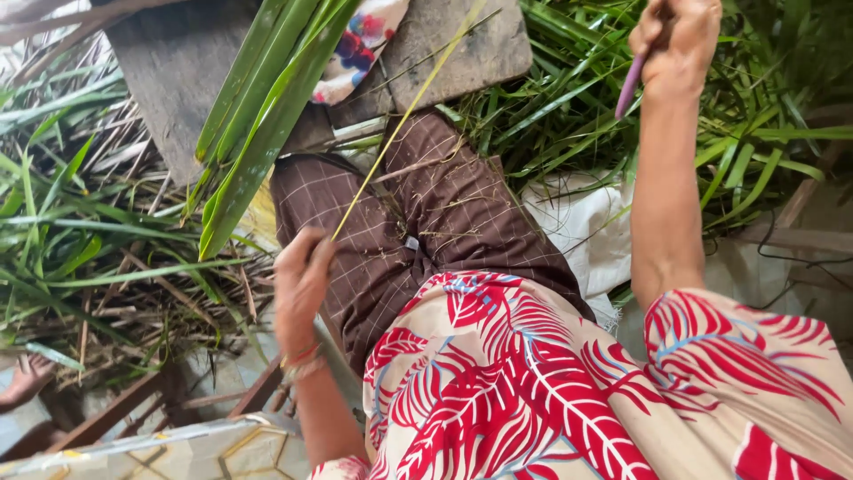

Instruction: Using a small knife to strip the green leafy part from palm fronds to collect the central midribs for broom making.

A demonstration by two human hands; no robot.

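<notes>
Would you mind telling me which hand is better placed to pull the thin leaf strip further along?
Left: the left hand already pinches the strip; the right hand is raised away, holding a purple-handled tool.

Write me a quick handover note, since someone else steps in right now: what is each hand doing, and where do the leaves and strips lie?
Left hand: closed on the lower end of a thin yellow-green leaf strip, which slants up over the lap.
Right hand: raised, shut on a purple-handled tool; its working end is hidden.
Long green leaves: a bundle lies over the grey board ahead.
Loose leaves are heaped beside the right arm, dry stalks to the left.
Done: one strip appears separated. Left: the bundle looks whole.
</notes>
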